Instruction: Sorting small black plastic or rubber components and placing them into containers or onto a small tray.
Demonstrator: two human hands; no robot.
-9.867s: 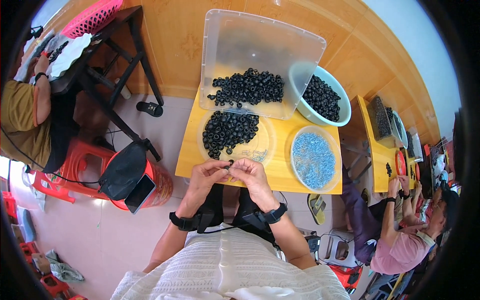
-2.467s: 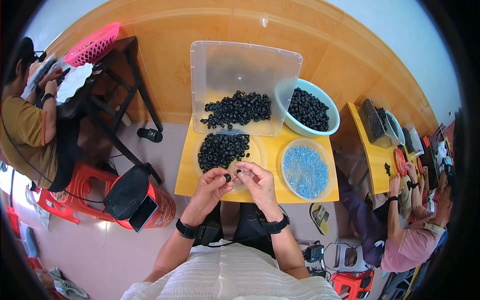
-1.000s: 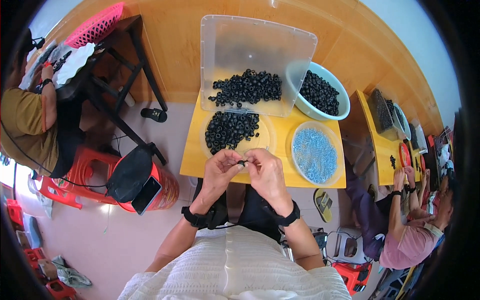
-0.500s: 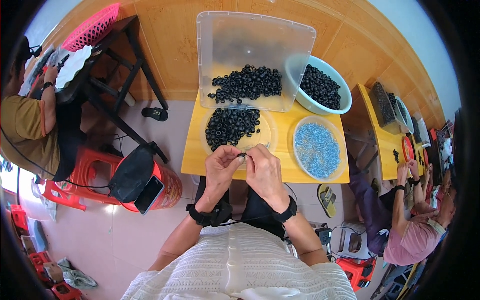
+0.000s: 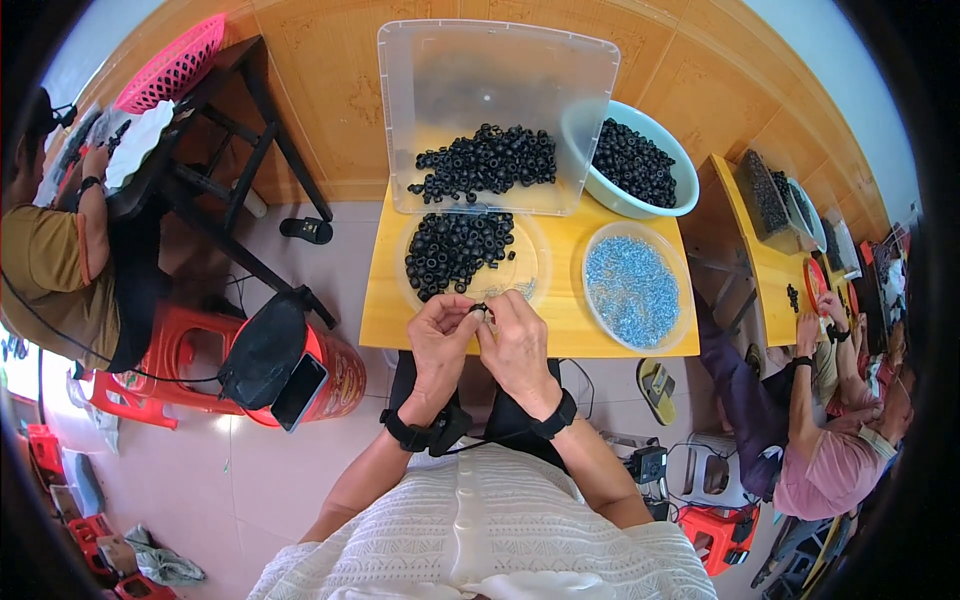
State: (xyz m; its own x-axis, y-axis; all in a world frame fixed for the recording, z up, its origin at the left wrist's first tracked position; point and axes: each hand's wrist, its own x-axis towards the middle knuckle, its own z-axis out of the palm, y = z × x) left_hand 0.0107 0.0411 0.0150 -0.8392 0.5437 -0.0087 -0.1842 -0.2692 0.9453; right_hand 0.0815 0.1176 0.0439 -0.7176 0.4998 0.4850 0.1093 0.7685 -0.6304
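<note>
Above the near edge of the yellow table [image 5: 570,337], my left hand [image 5: 440,345] and my right hand [image 5: 517,348] meet fingertip to fingertip. Pinched between them is a small black ring-shaped part [image 5: 477,309]; the fingers hide much of it. Just beyond lies a clear round tray [image 5: 532,258] with a pile of black ring-shaped parts [image 5: 455,250] in its left side and a few tiny bits near its front. To the right, another round tray [image 5: 686,318] is spread with small blue translucent pieces [image 5: 630,285].
A clear bin [image 5: 480,65] of black parts stands tilted at the back, beside a pale blue bowl [image 5: 645,207] of more. Left are a red bucket [image 5: 340,385] with a phone [image 5: 298,390] and a seated person [image 5: 55,260]. Another person [image 5: 835,475] works at the right table.
The view has shifted slightly. My hands stay together over the table edge, and the right fingers have turned a little around the black part.
</note>
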